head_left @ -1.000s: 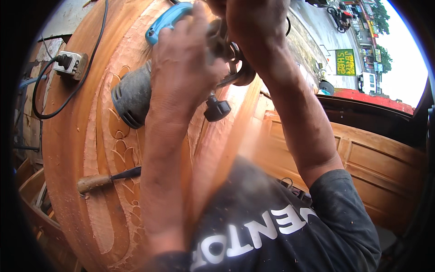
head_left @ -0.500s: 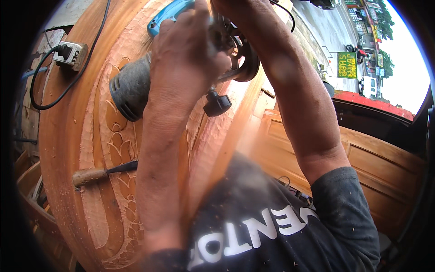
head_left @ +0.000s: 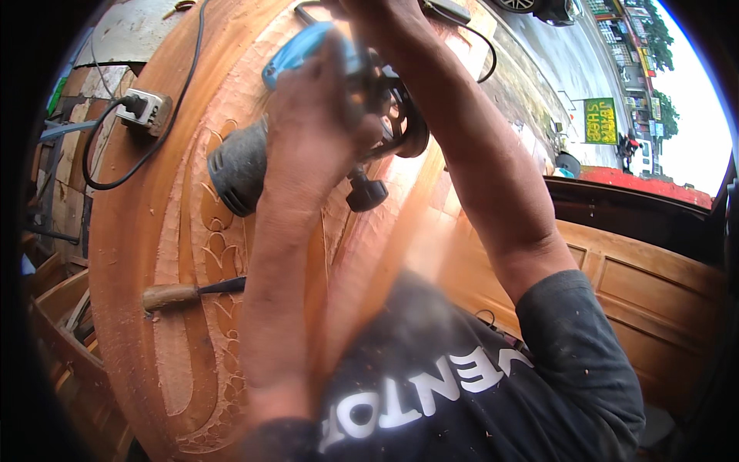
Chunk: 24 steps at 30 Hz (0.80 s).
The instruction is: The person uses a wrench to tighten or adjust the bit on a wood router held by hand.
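A power router, with a grey motor body [head_left: 235,169], blue housing [head_left: 296,54] and black knob [head_left: 366,192], lies over a carved reddish wooden board [head_left: 135,231]. My left hand [head_left: 319,131], blurred, is closed on the router. My right hand [head_left: 373,15] reaches to the router's far part at the top edge, its fingers cut off or hidden. A chisel with a pale wooden handle [head_left: 171,295] lies on the board left of my left forearm, its blade partly behind the arm.
A socket block [head_left: 144,110] with a black cord sits at the board's upper left. A panelled wooden piece [head_left: 623,300] stands at right. Beyond a red ledge [head_left: 639,181] are a road, a yellow-green sign, a car and a person in dark clothing [head_left: 630,150]. Wooden pieces crowd the left.
The board, socket and chisel appear shifted slightly rightward in the view since half a second ago. My hands stay at the router, and more of the car at the top shows.
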Each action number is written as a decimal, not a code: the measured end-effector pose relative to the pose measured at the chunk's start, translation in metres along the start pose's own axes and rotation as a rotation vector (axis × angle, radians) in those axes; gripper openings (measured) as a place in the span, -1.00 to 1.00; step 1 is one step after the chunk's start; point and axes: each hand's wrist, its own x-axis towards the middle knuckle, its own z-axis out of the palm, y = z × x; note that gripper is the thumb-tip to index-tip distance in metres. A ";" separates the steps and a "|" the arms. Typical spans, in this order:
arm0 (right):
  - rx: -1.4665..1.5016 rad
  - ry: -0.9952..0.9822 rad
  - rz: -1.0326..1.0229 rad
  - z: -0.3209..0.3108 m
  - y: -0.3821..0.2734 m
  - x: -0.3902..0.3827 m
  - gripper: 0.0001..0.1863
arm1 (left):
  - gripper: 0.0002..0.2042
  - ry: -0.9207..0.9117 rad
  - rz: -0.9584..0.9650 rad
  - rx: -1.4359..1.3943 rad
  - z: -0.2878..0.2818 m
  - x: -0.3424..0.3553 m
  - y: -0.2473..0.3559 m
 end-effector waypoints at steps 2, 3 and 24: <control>0.355 -0.058 0.281 -0.001 -0.018 -0.008 -0.69 | -0.02 -0.032 -0.052 0.011 -0.003 -0.003 -0.002; 0.523 -0.080 0.421 -0.003 -0.024 -0.008 -0.69 | -0.01 -0.022 -0.045 0.007 -0.004 -0.003 -0.002; 0.389 0.086 0.067 -0.019 -0.092 -0.055 -0.46 | 0.06 0.024 0.100 -0.005 0.008 -0.004 -0.018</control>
